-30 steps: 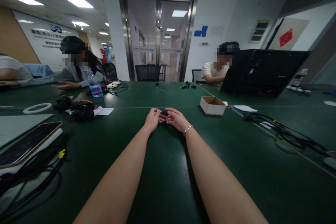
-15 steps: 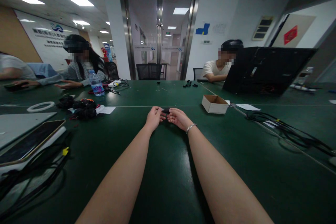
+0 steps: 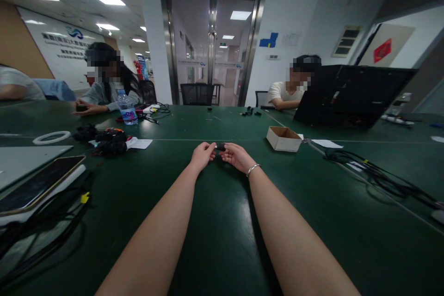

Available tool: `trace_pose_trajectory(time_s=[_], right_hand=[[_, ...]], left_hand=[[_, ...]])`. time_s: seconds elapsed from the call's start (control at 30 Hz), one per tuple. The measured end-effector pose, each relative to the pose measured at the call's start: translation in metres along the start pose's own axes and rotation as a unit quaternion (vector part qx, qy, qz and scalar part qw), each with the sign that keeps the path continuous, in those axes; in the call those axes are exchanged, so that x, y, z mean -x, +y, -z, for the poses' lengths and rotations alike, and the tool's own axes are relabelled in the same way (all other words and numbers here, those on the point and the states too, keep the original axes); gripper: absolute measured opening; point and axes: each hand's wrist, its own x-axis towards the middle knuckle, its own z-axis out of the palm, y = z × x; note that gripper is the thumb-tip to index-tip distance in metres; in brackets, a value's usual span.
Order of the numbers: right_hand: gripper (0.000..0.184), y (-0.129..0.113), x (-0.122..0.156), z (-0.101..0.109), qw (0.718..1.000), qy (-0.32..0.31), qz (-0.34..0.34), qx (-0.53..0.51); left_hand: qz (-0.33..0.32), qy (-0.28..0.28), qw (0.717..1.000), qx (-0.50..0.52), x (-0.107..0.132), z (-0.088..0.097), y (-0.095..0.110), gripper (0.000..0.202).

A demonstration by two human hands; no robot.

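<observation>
Your hands face each other, the left hand (image 3: 204, 155) and right hand (image 3: 237, 157) each pinching one end of a small black piece (image 3: 221, 147) over the desk (image 3: 222, 222), well short of its far edge. The piece's long axis runs sideways, roughly parallel to that edge. It looks short and dark, with a pale glint at its left end; finer detail is too small to tell. Farther right sits an open box (image 3: 283, 143); dark bits (image 3: 249, 111) lie near the far edge.

Left grip (image 3: 202, 156), right grip (image 3: 238, 157) pinch small black object (image 3: 220, 147) over green table (image 3: 222, 212).
</observation>
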Motion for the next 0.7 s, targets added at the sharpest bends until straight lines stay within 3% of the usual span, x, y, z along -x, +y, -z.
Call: trace_pose_trajectory(time_s=[0.33,0.7], right_hand=[[0.003,-0.001,0.001,0.000,0.999,-0.028,-0.005,0.015],[0.004,-0.002,0.000,0.003,0.999,-0.042,-0.020,0.008]], left_hand=[[-0.012,-0.008,0.988,-0.152,0.001,0.005,0.000,0.055],[-0.011,-0.015,0.989,-0.145,0.000,0.013,-0.001,0.059]])
